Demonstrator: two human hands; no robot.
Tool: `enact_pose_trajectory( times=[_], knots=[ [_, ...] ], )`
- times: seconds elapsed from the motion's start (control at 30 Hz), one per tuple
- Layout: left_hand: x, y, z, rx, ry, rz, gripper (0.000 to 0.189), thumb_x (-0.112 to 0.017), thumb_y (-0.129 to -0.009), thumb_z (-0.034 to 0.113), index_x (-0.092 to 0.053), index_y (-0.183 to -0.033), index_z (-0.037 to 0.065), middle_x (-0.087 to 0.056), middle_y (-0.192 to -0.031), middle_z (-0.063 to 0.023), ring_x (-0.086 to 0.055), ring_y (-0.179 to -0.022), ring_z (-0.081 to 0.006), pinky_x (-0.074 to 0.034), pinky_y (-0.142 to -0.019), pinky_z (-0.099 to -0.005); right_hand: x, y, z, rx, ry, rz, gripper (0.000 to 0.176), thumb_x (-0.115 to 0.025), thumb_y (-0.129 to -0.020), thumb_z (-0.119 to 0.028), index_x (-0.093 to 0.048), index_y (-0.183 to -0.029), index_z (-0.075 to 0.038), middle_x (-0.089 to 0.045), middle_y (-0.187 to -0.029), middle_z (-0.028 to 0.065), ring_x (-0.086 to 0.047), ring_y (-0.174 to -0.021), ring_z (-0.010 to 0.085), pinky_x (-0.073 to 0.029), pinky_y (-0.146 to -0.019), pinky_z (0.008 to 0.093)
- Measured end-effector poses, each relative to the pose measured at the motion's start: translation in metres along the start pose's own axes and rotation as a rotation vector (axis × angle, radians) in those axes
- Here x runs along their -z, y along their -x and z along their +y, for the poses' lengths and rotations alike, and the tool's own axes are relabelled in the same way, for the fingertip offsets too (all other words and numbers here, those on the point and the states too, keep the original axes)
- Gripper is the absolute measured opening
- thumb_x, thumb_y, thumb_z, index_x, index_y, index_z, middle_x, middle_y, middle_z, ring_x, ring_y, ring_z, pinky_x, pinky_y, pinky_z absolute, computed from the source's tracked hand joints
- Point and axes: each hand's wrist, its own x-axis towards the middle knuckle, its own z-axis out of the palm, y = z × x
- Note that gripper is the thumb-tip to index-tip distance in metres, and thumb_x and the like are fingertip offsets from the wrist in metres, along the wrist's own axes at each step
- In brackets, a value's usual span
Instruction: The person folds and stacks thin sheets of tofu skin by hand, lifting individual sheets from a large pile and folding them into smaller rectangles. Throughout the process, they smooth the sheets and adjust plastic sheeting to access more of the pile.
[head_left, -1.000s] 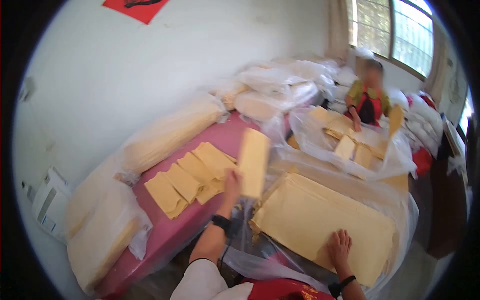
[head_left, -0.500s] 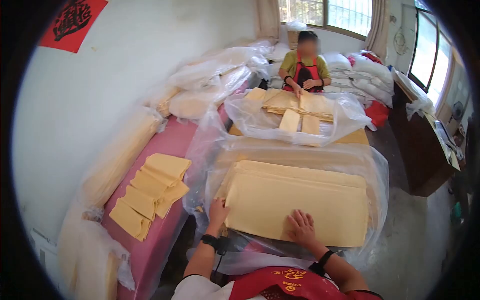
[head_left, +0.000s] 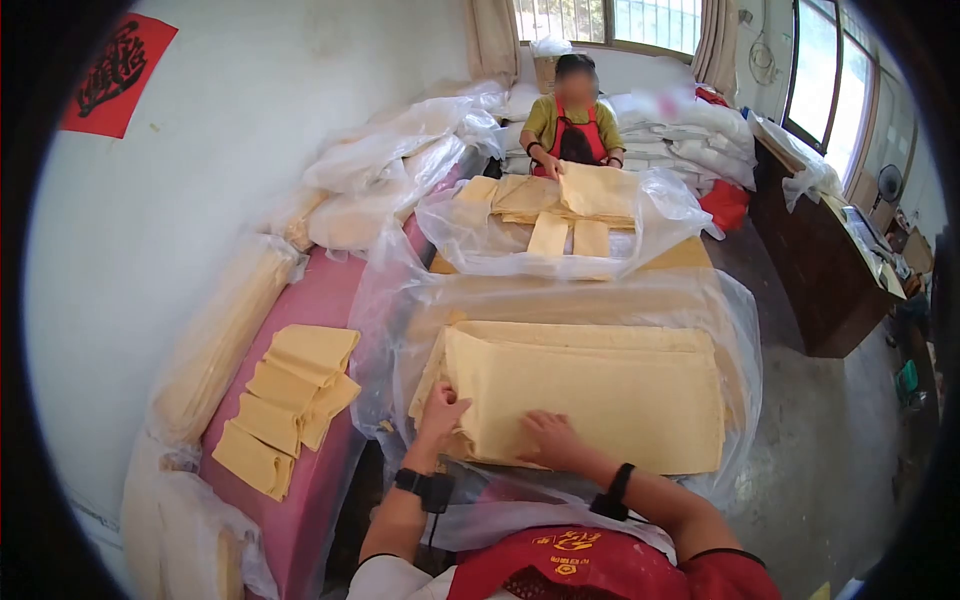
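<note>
A large stack of thin yellow-tan sheets lies on clear plastic in front of me. My left hand is at the stack's left edge, its fingers closed on the rim of the top sheet, which lifts and curls slightly there. My right hand rests on the top sheet near its front edge, fingers stretched out and slightly blurred.
Folded tan sheets lie on a pink surface to the left, beside plastic-wrapped bundles. Across the table, a person handles smaller sheets on plastic. A dark wooden desk stands right.
My right hand has slid left across the top sheet. The sheet's left edge has risen at my left hand. Across the table, the person has raised a sheet's edge. My view has shifted slightly.
</note>
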Motion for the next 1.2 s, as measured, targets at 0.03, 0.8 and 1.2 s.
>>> enact_pose_trajectory(
  times=[0.03, 0.8, 1.2],
  knots=[
    [-0.008, -0.005, -0.005, -0.080, -0.084, -0.013, 0.052, -0.075, -0.079, 0.012, -0.046, -0.120, -0.002, -0.060, -0.094, -0.0071, -0.058, -0.084, -0.0144, -0.049, -0.071, -0.0278, -0.003, -0.014, -0.019, 0.003, 0.001, 0.004, 0.073, -0.073, -0.076, -0.042, -0.046, -0.135, -0.011, -0.045, -0.139, 0.0201, -0.042, -0.131, 0.0372, -0.030, -0.107, 0.0529],
    [-0.014, 0.032, 0.011, -0.073, 0.100, -0.003, 0.045, -0.071, -0.085, 0.016, -0.047, -0.122, 0.003, -0.059, -0.096, -0.0072, -0.058, -0.089, -0.0160, -0.050, -0.078, -0.0305, -0.026, -0.050, -0.038, -0.477, -1.613, 0.203, 0.033, -0.052, -0.098, -0.030, -0.065, -0.109, -0.002, -0.069, -0.100, 0.0069, -0.066, -0.091, 0.0185, -0.055, -0.081, 0.0359],
    [-0.017, 0.044, 0.008, -0.183, -0.316, 0.024, 0.028, -0.067, -0.081, 0.022, -0.062, -0.093, -0.002, -0.063, -0.082, -0.0081, -0.059, -0.076, -0.0156, -0.048, -0.068, -0.0318, -0.025, -0.058, -0.044, -0.437, -1.292, 0.074, 0.023, -0.054, -0.095, -0.017, -0.068, -0.087, -0.001, -0.066, -0.080, 0.0035, -0.062, -0.073, 0.0144, -0.050, -0.068, 0.0286]
  ],
)
